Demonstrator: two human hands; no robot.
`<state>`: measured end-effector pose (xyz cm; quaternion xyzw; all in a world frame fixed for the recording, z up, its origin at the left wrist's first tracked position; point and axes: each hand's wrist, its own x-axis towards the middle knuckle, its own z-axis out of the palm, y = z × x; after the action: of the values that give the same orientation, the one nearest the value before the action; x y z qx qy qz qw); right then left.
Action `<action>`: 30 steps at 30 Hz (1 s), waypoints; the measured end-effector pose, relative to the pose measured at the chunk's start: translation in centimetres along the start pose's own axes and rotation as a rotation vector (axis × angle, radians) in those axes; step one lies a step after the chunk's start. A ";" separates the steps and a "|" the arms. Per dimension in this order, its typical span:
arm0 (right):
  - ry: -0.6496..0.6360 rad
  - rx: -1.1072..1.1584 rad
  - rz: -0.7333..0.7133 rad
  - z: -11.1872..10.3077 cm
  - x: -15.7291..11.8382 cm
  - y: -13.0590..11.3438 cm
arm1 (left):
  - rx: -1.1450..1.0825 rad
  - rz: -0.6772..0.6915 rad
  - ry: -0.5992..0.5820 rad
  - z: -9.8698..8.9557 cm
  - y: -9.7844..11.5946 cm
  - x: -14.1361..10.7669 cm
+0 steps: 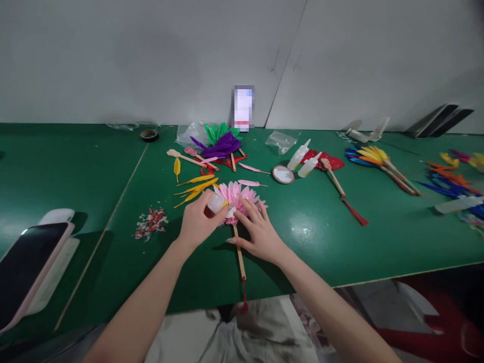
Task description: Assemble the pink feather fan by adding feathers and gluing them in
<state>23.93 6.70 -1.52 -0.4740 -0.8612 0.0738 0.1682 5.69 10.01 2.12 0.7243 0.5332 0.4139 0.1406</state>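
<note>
A pink feather fan (pixel 231 191) lies on the green table, its wooden handle (pixel 239 257) pointing at me and a red tassel (pixel 244 305) hanging over the front edge. My left hand (pixel 200 217) is closed around a translucent squeeze bottle (pixel 216 202), tilted over the fan's left side. Its tip is partly hidden by my fingers. On the fan's right side my right hand (pixel 259 229) lies with fingers stretched out, its thumb by the top of the handle. A small white patch (pixel 231 213) shows between both hands at the fan's middle.
Yellow feathers (pixel 196 190) lie left of the fan, with a heap of red and white scraps (pixel 151 223) nearby. Behind are purple feathers (pixel 221 147), a round white dish (pixel 283 174) and two glue bottles (pixel 299 155). A phone (pixel 34 267) stands at left.
</note>
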 end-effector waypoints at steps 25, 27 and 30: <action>0.020 0.001 0.039 0.2 -0.1 0.4 | -0.052 -0.023 -0.035 0.3 -0.1 0.1; 0.019 0.000 0.038 0.2 -0.1 0.3 | -0.052 -0.023 -0.030 0.3 -0.1 0.1; 0.016 0.000 0.035 0.2 0.0 0.3 | -0.047 -0.030 -0.023 0.2 0.0 0.0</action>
<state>24.12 6.83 -1.77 -0.4895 -0.8515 0.0729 0.1736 5.80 10.11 1.99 0.7173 0.5325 0.4159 0.1700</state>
